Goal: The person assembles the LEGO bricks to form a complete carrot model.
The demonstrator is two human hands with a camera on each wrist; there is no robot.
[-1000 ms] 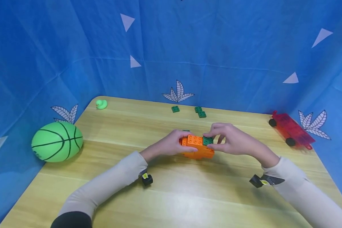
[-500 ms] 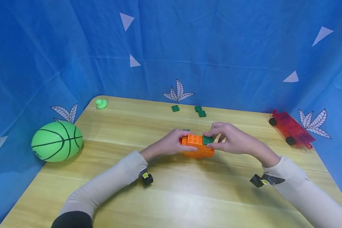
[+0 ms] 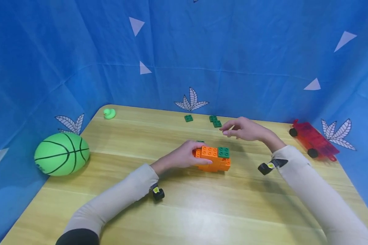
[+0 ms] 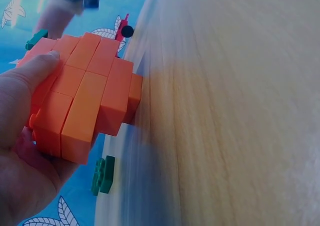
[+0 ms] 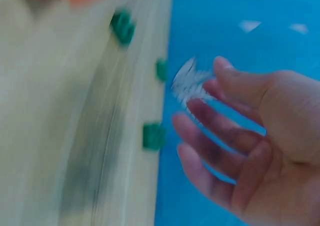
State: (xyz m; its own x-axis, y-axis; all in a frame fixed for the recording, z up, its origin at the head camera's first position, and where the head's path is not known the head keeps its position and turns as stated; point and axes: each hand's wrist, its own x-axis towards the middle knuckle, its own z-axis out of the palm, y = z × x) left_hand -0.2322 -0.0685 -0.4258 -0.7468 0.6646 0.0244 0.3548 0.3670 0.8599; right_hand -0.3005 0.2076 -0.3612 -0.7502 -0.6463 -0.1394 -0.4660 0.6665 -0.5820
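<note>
My left hand (image 3: 184, 156) grips a stepped body of orange toy building bricks (image 3: 215, 163) by its left end. In the left wrist view the thumb lies along the face of the orange bricks (image 4: 82, 88). A green brick (image 3: 224, 152) sits on top at the right end, level with the orange studs. Another bit of green shows behind the orange body, mostly hidden. My right hand (image 3: 246, 129) hovers beyond it with loosely bent fingers and nothing between them. Just past its fingertips lie two green bricks (image 3: 215, 121), corner to corner.
One more green brick (image 3: 188, 118) lies near the table's back edge. A green duck (image 3: 109, 113) stands at the back left corner, and a green ball (image 3: 62, 154) at the left edge. A red toy skateboard (image 3: 314, 139) rests at the right. Blue cloth (image 3: 178, 44) hangs behind the table.
My right hand has let go of the green brick on the orange body and moved up and away towards the back bricks. The left hand keeps its hold in place.
</note>
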